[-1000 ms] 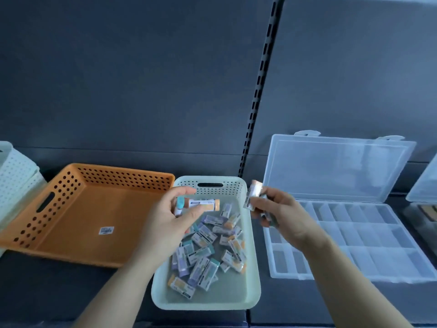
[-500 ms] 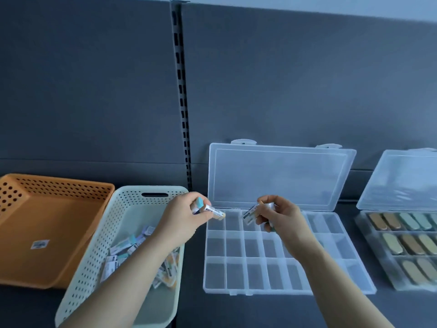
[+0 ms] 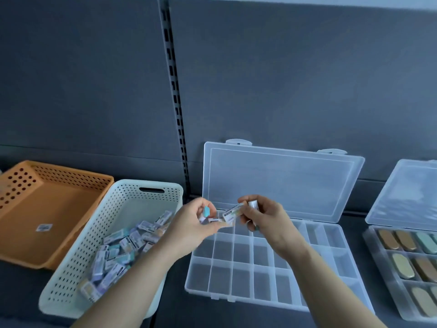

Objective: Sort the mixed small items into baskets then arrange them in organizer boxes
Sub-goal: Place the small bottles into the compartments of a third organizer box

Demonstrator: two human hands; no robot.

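My left hand [image 3: 192, 227] grips small labelled erasers [image 3: 209, 216], one with a teal end, above the far left corner of the clear organizer box [image 3: 340, 261]. My right hand [image 3: 264, 220] pinches another small labelled eraser [image 3: 233, 213] and holds more behind its fingers. The two hands nearly meet over the box's back row. The box's lid [image 3: 281, 181] stands open against the wall and its compartments hold nothing. A white perforated basket [image 3: 113, 209] to the left holds several more erasers [image 3: 118, 254].
An orange perforated basket [image 3: 59, 204] with only a sticker inside sits at the far left. A second clear organizer box [image 3: 402, 308] at the right edge, lid open, holds several oval tan and green items [image 3: 402, 263]. A dark wall with a slotted rail [image 3: 176, 110] stands behind.
Both hands left the white basket and moved right, over the clear organizer box, carrying the erasers. They came closer together. The view swung right, revealing the second box.
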